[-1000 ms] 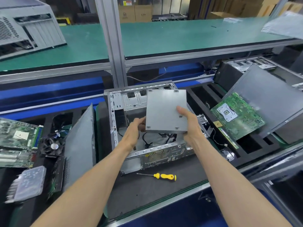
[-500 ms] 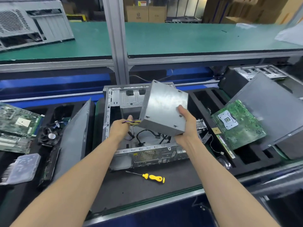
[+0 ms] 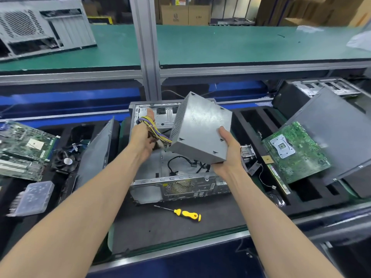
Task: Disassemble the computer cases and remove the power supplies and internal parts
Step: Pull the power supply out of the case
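Observation:
An open grey computer case [image 3: 176, 187] lies on its side on the dark mat in front of me. Above it I hold a grey metal power supply [image 3: 200, 129], tilted, lifted clear of the case. My right hand [image 3: 228, 155] grips its lower right corner from below. My left hand [image 3: 143, 137] is closed around the yellow, purple and black cable bundle [image 3: 151, 127] that comes out of the supply's left side. Black cables [image 3: 180, 163] still lie loose inside the case.
A yellow-handled screwdriver [image 3: 186, 213] lies on the mat by the case. A green motherboard [image 3: 295, 153] leans on a dark side panel [image 3: 331, 137] at right. Another panel [image 3: 96, 151], a fan [image 3: 65, 159] and boards [image 3: 22, 149] are at left. Another case [image 3: 42, 27] rests on the green shelf.
The power supply has risen out of the case and tipped up onto its edge. My left hand shifted from the supply's side to gathering its cable bundle.

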The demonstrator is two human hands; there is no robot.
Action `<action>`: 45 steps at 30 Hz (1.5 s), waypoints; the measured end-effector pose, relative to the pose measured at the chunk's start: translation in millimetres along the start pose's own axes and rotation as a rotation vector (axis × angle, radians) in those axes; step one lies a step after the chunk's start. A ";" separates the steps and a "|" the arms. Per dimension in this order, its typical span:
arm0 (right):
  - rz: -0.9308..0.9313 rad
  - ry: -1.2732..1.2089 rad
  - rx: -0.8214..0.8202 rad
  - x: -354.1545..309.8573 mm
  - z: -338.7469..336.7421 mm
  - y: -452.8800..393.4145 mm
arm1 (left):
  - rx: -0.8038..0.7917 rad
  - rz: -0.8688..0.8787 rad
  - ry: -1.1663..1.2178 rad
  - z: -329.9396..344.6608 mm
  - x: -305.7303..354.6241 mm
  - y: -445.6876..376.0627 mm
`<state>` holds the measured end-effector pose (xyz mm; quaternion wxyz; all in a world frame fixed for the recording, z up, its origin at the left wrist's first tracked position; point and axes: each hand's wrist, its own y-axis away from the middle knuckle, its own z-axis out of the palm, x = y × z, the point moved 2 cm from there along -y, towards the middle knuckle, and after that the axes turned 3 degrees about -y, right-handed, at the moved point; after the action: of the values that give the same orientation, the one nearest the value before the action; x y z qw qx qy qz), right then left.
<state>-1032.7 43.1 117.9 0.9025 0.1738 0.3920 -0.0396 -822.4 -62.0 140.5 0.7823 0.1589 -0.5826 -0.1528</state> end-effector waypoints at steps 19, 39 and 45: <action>0.011 0.041 -0.082 0.1 -1.4 1.4 | -0.243 0.033 0.085 13.9 19.0 26.2; -0.027 -0.127 -0.067 0.0 -0.9 7.2 | -0.346 0.266 0.127 7.1 69.8 27.3; -0.017 -0.026 -0.053 -1.3 0.6 8.7 | -0.376 0.044 0.208 7.2 52.9 23.5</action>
<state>-1031.4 50.9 121.7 0.9115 0.1458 0.3825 -0.0391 -813.5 -63.7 198.1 0.8572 0.0124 -0.4635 -0.2241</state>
